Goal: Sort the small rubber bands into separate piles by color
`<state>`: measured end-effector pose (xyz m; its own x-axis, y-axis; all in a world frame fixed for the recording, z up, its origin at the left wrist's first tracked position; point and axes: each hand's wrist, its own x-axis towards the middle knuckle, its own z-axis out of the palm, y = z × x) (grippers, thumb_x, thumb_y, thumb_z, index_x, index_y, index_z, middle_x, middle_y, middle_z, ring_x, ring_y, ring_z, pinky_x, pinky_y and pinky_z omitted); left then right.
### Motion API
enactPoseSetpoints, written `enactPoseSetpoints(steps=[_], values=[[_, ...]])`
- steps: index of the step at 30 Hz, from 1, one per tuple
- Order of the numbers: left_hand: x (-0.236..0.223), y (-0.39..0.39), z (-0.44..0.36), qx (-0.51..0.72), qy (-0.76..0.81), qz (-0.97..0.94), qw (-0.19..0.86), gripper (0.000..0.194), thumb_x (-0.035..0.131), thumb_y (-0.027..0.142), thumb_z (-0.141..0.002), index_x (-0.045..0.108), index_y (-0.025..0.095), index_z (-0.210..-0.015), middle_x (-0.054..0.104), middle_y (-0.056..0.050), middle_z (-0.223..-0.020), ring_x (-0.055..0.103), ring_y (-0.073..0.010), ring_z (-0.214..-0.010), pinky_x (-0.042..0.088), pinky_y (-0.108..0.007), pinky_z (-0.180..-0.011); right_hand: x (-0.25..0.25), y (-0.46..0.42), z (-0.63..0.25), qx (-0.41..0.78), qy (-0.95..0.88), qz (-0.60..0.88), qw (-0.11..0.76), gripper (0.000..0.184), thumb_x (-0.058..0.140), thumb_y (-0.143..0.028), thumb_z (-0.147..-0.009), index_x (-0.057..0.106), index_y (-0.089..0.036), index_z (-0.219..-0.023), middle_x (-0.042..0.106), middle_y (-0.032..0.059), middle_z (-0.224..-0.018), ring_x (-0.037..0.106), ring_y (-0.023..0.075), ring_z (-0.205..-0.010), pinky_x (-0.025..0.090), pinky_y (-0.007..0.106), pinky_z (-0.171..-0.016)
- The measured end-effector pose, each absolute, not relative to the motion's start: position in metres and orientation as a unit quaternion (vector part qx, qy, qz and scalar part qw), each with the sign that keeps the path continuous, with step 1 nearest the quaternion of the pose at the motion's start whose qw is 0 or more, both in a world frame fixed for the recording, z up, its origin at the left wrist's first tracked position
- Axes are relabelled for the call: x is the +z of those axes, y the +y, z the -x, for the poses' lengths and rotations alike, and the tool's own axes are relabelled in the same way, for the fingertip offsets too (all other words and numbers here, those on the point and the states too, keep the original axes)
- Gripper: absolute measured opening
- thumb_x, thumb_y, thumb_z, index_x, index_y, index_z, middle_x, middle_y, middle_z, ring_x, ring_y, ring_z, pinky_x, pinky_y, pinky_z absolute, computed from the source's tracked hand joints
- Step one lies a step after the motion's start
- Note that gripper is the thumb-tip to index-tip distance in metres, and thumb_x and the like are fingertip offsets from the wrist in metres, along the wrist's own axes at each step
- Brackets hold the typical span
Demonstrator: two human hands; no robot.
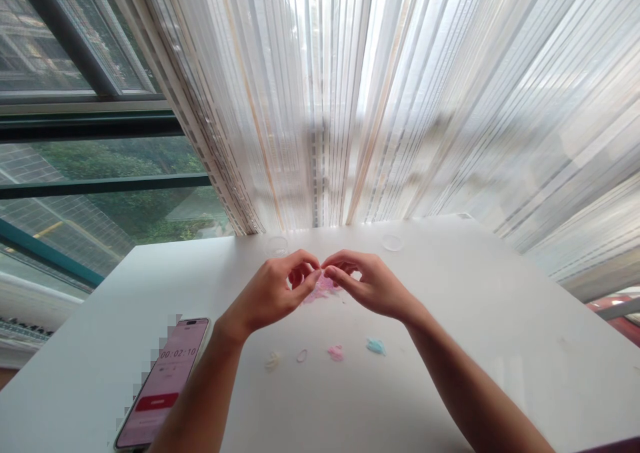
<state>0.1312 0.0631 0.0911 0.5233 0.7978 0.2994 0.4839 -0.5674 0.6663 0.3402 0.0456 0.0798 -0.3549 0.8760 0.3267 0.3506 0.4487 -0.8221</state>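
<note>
My left hand [275, 291] and my right hand [373, 283] meet fingertip to fingertip over the middle of the table. Each has thumb and fingers brought together in a pinch; whatever lies between the tips is too small to make out. Under and behind them is a loose pile of pink and purple bits [320, 289], which look like small elastic bands. Nearer to me lie, in a row, a pale yellowish clump [272, 361], a single pinkish loop [301, 355], a pink clump [335, 353] and a light blue clump [376, 346].
Two clear round dishes or lids [392, 242] [277, 245] stand at the back of the white table [430, 399]. A phone [173, 373] showing a timer lies left of my left forearm. Striped sheer curtains [320, 106] hang behind the table, with a window at the left.
</note>
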Motion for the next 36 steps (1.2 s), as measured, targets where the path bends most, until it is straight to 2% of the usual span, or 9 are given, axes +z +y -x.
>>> enactPoseSetpoints(steps=[8, 17, 29, 36], values=[[0.0914, 0.0640, -0.1300, 0.295, 0.385, -0.834, 0.264, 0.015, 0.056, 0.033, -0.093, 0.062, 0.020, -0.093, 0.064, 0.003, -0.067, 0.058, -0.0116, -0.060, 0.046, -0.021, -0.058, 0.0810, 0.0448, -0.3415, 0.316, -0.752, 0.410, 0.409, 0.029, 0.059, -0.045, -0.093, 0.068, -0.018, -0.088, 0.069, 0.0012, -0.075, 0.062, 0.0128, -0.066, 0.049, 0.023, -0.059], [0.0924, 0.0640, -0.1287, 0.291, 0.387, -0.833, 0.267, 0.016, 0.057, 0.035, -0.093, 0.063, 0.020, -0.092, 0.064, 0.003, -0.068, 0.058, -0.0117, -0.061, 0.046, -0.022, -0.060, 0.0815, 0.0442, -0.3416, 0.327, -0.753, 0.407, 0.401, 0.029, 0.061, -0.045, -0.092, 0.069, -0.018, -0.088, 0.070, 0.0019, -0.075, 0.062, 0.0132, -0.066, 0.049, 0.024, -0.059], [0.0928, 0.0652, -0.1270, 0.291, 0.381, -0.840, 0.256, 0.018, 0.055, 0.035, -0.095, 0.064, 0.020, -0.090, 0.062, 0.003, -0.068, 0.057, -0.0113, -0.063, 0.044, -0.021, -0.060, 0.0819, 0.0452, -0.3445, 0.295, -0.762, 0.414, 0.402, 0.019, 0.059, -0.031, -0.094, 0.070, -0.017, -0.087, 0.068, 0.0002, -0.072, 0.061, 0.0109, -0.064, 0.047, 0.021, -0.058], [0.0923, 0.0644, -0.1282, 0.282, 0.381, -0.839, 0.268, 0.019, 0.056, 0.036, -0.095, 0.065, 0.020, -0.092, 0.064, 0.003, -0.069, 0.057, -0.0112, -0.063, 0.045, -0.021, -0.061, 0.0830, 0.0434, -0.3429, 0.315, -0.762, 0.401, 0.399, 0.021, 0.062, -0.035, -0.093, 0.071, -0.017, -0.089, 0.070, 0.0018, -0.076, 0.062, 0.0117, -0.067, 0.048, 0.021, -0.059]])
